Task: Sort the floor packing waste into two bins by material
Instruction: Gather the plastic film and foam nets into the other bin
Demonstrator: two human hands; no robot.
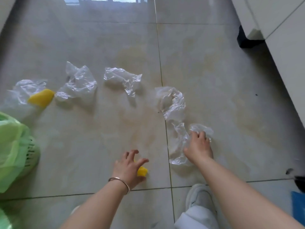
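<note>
While the right hand point(198, 146) reaches down to the tiled floor point(99, 138), its fingers point(200, 134) curl into the near end of a long clear bag point(173, 103) and grip the crumpled film, which trails away from the hand up toward the middle of the floor. The left hand point(127, 167), a bangle point(119, 182) on its wrist, is spread above a small yellow piece point(142, 171) lying on the floor; the fingers are splayed and slightly bent, the thumb side touching or nearly touching the piece, and whether it is actually gripped cannot be told. Farther off lie three more clear bags in a rough row: one in the middle point(123, 78), one left of it point(77, 83), and one at the far left point(24, 90) with a second yellow piece point(42, 97) resting against it. A green bin point(31, 154) lined with a green bag point(9, 146) stands at the left edge. A white shoe point(200, 197) is planted near the right arm, and white cabinets point(280, 38) run along the right.
</note>
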